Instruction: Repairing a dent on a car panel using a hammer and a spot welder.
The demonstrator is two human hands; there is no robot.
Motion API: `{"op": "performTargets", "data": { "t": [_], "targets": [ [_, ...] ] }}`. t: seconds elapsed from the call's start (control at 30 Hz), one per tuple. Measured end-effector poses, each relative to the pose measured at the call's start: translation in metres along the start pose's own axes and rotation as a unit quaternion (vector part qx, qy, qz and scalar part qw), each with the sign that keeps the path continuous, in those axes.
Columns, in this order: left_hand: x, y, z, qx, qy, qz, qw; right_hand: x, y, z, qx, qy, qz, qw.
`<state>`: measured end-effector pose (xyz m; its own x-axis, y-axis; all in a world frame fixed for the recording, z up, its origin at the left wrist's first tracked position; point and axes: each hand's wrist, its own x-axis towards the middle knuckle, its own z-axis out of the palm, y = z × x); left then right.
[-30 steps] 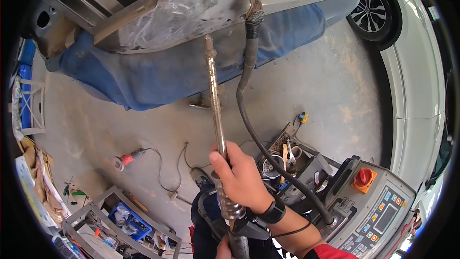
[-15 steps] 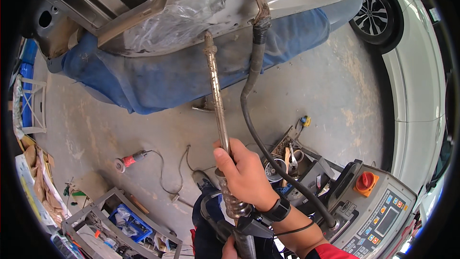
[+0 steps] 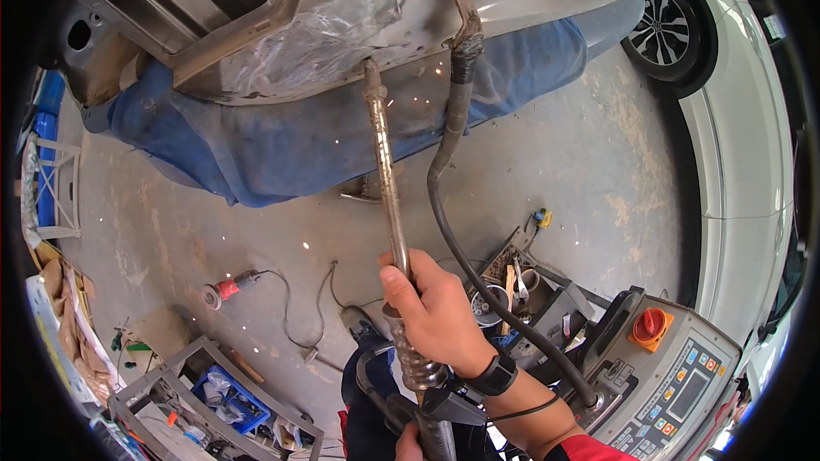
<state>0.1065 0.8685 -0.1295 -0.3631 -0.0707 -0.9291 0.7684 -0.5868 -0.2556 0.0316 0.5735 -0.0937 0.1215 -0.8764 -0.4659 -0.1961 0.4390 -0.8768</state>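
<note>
Grey bare metal is what the work is on: a big grey car body panel (image 3: 512, 8) with dull, sanded patches lies over a blue cloth (image 3: 282, 145). A long rusty metal rod tool (image 3: 384, 179) runs from the person up to that panel, and its tip touches the metal edge. Little orange sparks (image 3: 401, 102) fly around the tip, so I think the pulling or welding is going on right now and is not done. The panel looks rough and unpainted, so I judge a lot of the job is left.

The right hand (image 3: 440, 312) comes up from the bottom of the picture and is wrapped tight around the rod, just above the shiny spring coil (image 3: 416, 363). The thumb lies along the rod, pointing up toward the panel. A dark wrist band (image 3: 495, 373) sits on that arm.

The left hand (image 3: 408, 442) shows only a little at the bottom edge, under the dark handle (image 3: 431, 414) of the tool. It seems to be holding it, but I cannot tell for sure.

A thick black cable (image 3: 448, 230) hangs from a clamp on the panel down to a grey machine with an orange knob (image 3: 653, 329). A small red grinder (image 3: 224, 290) lies on the concrete floor (image 3: 598, 162), well apart.
</note>
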Motion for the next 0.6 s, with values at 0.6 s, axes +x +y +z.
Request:
{"op": "performTargets", "data": {
  "t": [0.6],
  "targets": [
    [-0.004, 0.000, -0.006, -0.011, -0.015, -0.034, 0.999, 0.000, -0.002, 0.000, 0.041, 0.004, 0.021, 0.999]
  ]
}}
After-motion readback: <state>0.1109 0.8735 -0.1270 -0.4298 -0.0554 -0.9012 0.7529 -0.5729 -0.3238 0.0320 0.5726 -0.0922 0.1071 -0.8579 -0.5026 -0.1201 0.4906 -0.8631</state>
